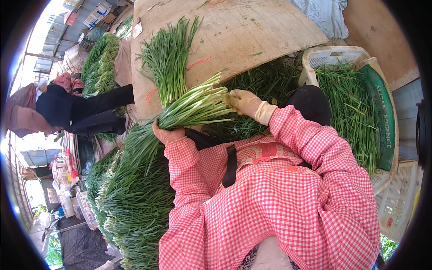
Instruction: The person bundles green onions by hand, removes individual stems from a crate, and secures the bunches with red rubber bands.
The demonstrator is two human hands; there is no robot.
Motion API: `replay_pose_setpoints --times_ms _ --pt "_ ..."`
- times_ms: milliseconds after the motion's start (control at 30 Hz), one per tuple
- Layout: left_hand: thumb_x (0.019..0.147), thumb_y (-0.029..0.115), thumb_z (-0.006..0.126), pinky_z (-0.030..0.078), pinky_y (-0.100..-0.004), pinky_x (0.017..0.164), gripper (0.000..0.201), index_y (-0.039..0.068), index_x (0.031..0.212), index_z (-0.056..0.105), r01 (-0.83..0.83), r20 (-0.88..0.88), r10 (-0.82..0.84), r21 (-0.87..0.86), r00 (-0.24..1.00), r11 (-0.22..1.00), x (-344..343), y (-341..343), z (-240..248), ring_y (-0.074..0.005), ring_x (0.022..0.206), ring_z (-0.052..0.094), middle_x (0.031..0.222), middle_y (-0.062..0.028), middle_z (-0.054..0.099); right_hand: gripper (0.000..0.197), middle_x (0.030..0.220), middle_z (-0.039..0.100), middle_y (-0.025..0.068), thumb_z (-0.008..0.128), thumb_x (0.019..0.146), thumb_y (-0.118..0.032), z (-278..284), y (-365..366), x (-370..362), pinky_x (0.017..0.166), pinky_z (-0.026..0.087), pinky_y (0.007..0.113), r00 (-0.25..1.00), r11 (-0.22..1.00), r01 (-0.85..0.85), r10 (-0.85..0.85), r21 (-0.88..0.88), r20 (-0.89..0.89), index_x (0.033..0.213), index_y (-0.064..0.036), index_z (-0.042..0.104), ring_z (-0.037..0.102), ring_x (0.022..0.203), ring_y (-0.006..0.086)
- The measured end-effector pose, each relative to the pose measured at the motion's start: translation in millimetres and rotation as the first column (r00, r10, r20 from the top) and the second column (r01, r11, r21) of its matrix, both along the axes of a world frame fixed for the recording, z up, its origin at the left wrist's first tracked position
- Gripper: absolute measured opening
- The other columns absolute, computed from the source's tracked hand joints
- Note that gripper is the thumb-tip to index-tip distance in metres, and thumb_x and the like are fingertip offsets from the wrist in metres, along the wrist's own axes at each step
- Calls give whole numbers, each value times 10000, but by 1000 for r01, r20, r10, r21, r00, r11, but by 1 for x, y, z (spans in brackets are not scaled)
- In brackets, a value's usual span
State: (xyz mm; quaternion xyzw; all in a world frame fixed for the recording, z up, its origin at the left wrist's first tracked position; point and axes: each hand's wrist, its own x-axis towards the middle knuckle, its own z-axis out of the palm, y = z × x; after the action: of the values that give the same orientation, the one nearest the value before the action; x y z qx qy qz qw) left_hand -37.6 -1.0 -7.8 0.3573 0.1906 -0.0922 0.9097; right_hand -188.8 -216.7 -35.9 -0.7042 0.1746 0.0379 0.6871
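A loose bunch of garlic chives (193,109) lies slantwise across my front, its pale stem ends to the right and green leaves trailing left. My left hand (169,134) is closed round it from below, near the leafy part. At the stem ends is my right hand (245,103), in a pale glove, with fingers curled and pinched on the outer stems. The fingertips are partly hidden. Just beyond, another bunch of chives (171,63) rests on the wooden board (252,29), stems toward me. Red ties (198,63) lie beside it.
A big heap of chives (135,202) rises at my left. To the right stands a white crate (310,58) of loose chives (346,103), with a green sheet (380,108) along its side. Loose leaves (265,83) lie below the board edge. Another person (58,108) is at the far left.
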Motion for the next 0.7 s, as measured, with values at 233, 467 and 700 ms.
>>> replay_pose_setpoints --times_ms 233,467,700 --pt "762 243 440 451 -472 864 386 -10 1016 583 -1 -19 0 -63 1000 998 -1 3 11 -334 970 566 1037 -167 604 243 804 579 88 623 817 -257 -16 -26 -13 666 433 301 886 911 359 -265 -201 382 895 -38 552 546 746 161" --pt "765 261 434 448 -484 865 398 5 1035 577 14 -28 -16 -77 999 997 1 -3 2 -331 975 566 1052 -156 600 353 976 535 20 719 732 -147 -8 -3 11 750 448 257 853 867 349 -137 -355 504 1016 -48 534 492 896 111" --pt "753 268 462 455 -493 839 372 26 1012 575 42 0 -42 -88 999 995 -2 -3 -6 -330 949 568 1032 -147 601 338 988 604 50 630 801 -89 -6 16 17 798 459 266 951 979 182 -200 95 237 1108 -1 519 550 890 122"
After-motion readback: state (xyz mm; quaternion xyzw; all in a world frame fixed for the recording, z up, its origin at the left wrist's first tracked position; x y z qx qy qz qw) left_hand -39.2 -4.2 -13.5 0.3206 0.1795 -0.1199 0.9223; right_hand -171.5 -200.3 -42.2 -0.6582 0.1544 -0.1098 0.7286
